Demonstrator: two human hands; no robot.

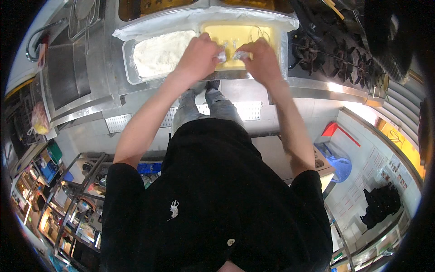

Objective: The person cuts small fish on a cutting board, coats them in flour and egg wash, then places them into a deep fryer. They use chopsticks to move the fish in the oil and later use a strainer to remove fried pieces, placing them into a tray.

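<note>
In front of me a clear plastic tub of white powder (pixel 156 54), likely flour, stands on the left. To its right is a tub of yellow liquid (pixel 234 30), which looks like batter. Above the yellow tub, my left hand (pixel 200 57) pinches a small whitish piece (pixel 222 56). My right hand (pixel 263 61) grips another whitish piece (pixel 240 54) between thumb and fingers. Both pieces look dusted with powder; what they are cannot be made out. Between the hands, small pale bits show at the yellow surface. Thin wire loops (pixel 260 32) rise at that tub's far right corner.
A white sheet (pixel 210 15) runs along the back, before metal fryer-like basins (pixel 153 8). Gas burners (pixel 307 51) flank the right side. On the left is a steel sink unit (pixel 66 71). Behind me stand a metal rack (pixel 69 200) and a cardboard box (pixel 321 163).
</note>
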